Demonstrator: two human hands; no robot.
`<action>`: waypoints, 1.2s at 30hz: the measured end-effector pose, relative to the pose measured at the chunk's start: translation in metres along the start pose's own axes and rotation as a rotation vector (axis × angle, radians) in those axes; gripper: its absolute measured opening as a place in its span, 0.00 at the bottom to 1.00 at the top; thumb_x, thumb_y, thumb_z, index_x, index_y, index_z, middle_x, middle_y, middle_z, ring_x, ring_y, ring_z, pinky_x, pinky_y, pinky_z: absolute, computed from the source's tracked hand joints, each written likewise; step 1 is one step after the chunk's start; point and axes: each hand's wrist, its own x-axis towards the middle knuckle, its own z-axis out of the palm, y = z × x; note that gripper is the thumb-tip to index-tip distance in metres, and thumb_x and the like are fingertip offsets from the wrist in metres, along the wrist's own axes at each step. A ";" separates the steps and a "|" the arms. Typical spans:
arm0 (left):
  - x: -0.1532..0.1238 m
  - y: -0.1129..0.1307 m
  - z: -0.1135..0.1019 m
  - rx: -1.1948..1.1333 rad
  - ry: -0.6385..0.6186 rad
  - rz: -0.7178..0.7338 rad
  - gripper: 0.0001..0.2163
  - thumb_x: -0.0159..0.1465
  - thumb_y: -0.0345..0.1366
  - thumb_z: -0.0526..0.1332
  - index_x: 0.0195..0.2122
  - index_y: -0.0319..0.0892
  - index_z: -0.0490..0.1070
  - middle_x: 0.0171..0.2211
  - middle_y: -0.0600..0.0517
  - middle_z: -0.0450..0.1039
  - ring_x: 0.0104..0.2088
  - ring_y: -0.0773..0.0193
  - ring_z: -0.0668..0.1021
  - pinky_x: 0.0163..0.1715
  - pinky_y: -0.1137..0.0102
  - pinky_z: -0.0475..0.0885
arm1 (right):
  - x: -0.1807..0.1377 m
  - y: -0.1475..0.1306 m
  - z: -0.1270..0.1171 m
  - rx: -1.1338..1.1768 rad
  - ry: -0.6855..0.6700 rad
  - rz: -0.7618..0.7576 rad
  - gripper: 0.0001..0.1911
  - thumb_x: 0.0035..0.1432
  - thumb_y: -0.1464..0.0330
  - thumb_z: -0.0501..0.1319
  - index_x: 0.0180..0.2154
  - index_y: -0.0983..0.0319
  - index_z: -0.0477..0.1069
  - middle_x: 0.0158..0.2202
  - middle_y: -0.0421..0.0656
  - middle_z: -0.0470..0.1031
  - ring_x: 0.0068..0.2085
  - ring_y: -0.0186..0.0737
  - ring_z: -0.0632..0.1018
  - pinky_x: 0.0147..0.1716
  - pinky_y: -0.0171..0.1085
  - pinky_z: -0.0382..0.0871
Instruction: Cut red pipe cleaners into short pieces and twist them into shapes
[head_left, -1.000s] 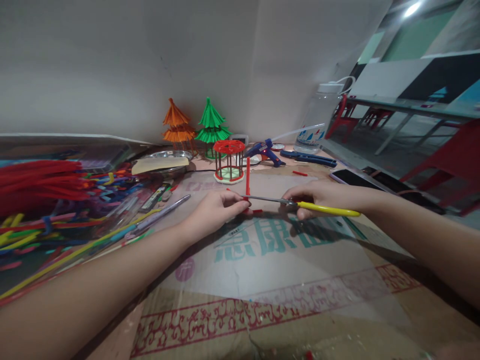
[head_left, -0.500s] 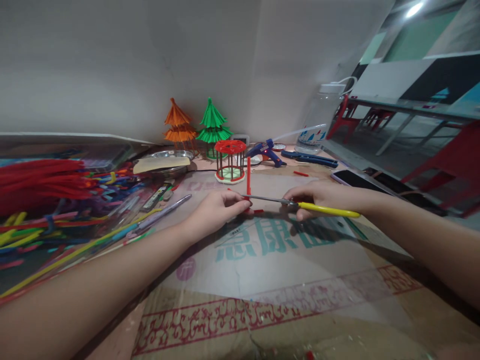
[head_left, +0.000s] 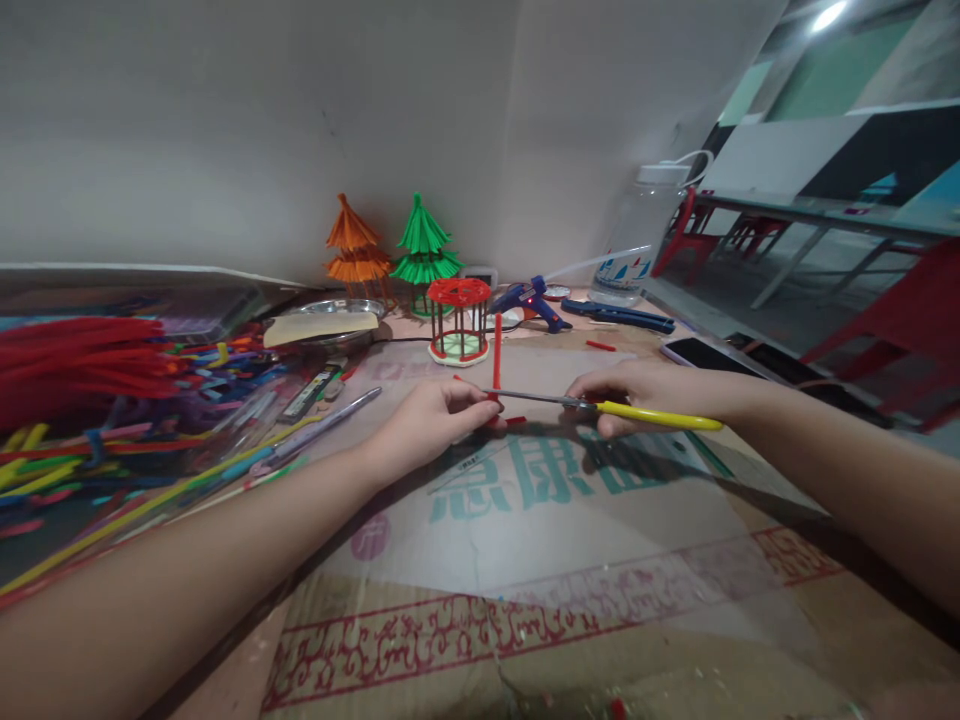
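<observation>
My left hand (head_left: 442, 420) pinches the lower part of a red pipe cleaner (head_left: 498, 350), which stands upright from the fingertips. Yellow-handled scissors (head_left: 652, 415) are held in my right hand (head_left: 630, 395), their blades pointing left and lying across the pipe cleaner just above my left thumb. Whether the blades are parted there is too small to tell. A short red piece (head_left: 515, 421) lies on the work surface beside my left fingertips. Behind the hands stands a small round frame (head_left: 459, 322) with a red top, dark posts and a pale base.
Orange (head_left: 351, 240) and green (head_left: 424, 240) tiered models stand by the wall. A blue glue gun (head_left: 532, 302), a blue cutter-like tool (head_left: 619, 316) and a clear bottle (head_left: 628, 235) are at the back right. Colourful pipe cleaners (head_left: 82, 360) heap at the left, near a metal bowl (head_left: 360, 312).
The hands, scissors and red pipe cleaner hold almost the same position. The camera view has shifted very slightly.
</observation>
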 end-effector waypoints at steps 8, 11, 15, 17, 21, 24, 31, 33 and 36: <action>0.000 -0.001 0.000 0.014 0.008 -0.012 0.14 0.65 0.45 0.61 0.34 0.40 0.79 0.35 0.49 0.83 0.36 0.62 0.80 0.39 0.70 0.71 | 0.000 0.003 0.002 -0.018 0.026 0.028 0.29 0.57 0.47 0.61 0.49 0.62 0.75 0.42 0.46 0.78 0.41 0.47 0.77 0.38 0.38 0.65; 0.000 -0.001 0.000 0.029 0.017 -0.006 0.14 0.65 0.45 0.60 0.34 0.41 0.79 0.35 0.49 0.83 0.36 0.62 0.80 0.39 0.70 0.70 | 0.001 0.002 0.003 -0.022 0.031 0.034 0.29 0.56 0.46 0.61 0.48 0.62 0.75 0.43 0.47 0.78 0.41 0.48 0.77 0.38 0.38 0.66; 0.000 -0.002 0.000 0.041 0.027 -0.001 0.14 0.65 0.46 0.61 0.34 0.41 0.80 0.35 0.49 0.82 0.36 0.62 0.80 0.39 0.70 0.70 | 0.002 0.002 0.004 -0.047 0.051 0.049 0.29 0.55 0.46 0.62 0.47 0.62 0.76 0.42 0.47 0.78 0.41 0.48 0.77 0.38 0.39 0.66; 0.000 -0.002 0.000 0.032 0.022 -0.001 0.14 0.65 0.45 0.61 0.34 0.40 0.80 0.35 0.49 0.82 0.35 0.62 0.80 0.38 0.70 0.70 | 0.002 0.002 0.004 -0.054 0.048 0.053 0.29 0.55 0.47 0.62 0.47 0.62 0.76 0.42 0.46 0.78 0.41 0.48 0.77 0.38 0.38 0.66; -0.001 0.000 0.000 0.021 0.017 -0.010 0.14 0.65 0.45 0.61 0.34 0.40 0.79 0.35 0.49 0.83 0.35 0.63 0.80 0.38 0.70 0.70 | 0.002 -0.002 0.004 -0.072 0.037 0.079 0.27 0.56 0.47 0.62 0.47 0.61 0.75 0.39 0.45 0.79 0.39 0.46 0.77 0.36 0.38 0.64; -0.002 0.002 0.000 0.041 0.017 -0.011 0.14 0.65 0.45 0.61 0.33 0.40 0.79 0.35 0.49 0.82 0.35 0.62 0.80 0.38 0.70 0.70 | 0.002 -0.007 0.005 -0.114 0.043 0.106 0.25 0.56 0.48 0.62 0.44 0.60 0.77 0.34 0.44 0.78 0.35 0.44 0.76 0.32 0.36 0.62; -0.002 0.004 0.000 0.047 0.021 -0.010 0.13 0.65 0.44 0.60 0.33 0.41 0.79 0.34 0.50 0.82 0.35 0.62 0.80 0.38 0.70 0.70 | -0.001 -0.011 0.011 -0.183 0.095 0.078 0.18 0.60 0.52 0.61 0.41 0.59 0.77 0.30 0.42 0.79 0.29 0.39 0.74 0.28 0.35 0.58; -0.001 0.002 0.000 0.019 0.018 -0.024 0.13 0.64 0.44 0.61 0.34 0.40 0.79 0.34 0.49 0.82 0.35 0.62 0.80 0.38 0.70 0.71 | -0.002 -0.012 0.013 -0.183 0.093 0.079 0.14 0.62 0.55 0.60 0.40 0.58 0.76 0.31 0.42 0.80 0.29 0.39 0.75 0.28 0.35 0.59; -0.002 0.001 0.001 0.002 0.019 -0.039 0.13 0.64 0.45 0.61 0.34 0.40 0.79 0.34 0.49 0.82 0.34 0.62 0.80 0.37 0.70 0.71 | -0.003 -0.014 0.015 -0.151 0.093 0.075 0.10 0.62 0.60 0.60 0.41 0.57 0.75 0.33 0.42 0.82 0.30 0.39 0.77 0.28 0.35 0.60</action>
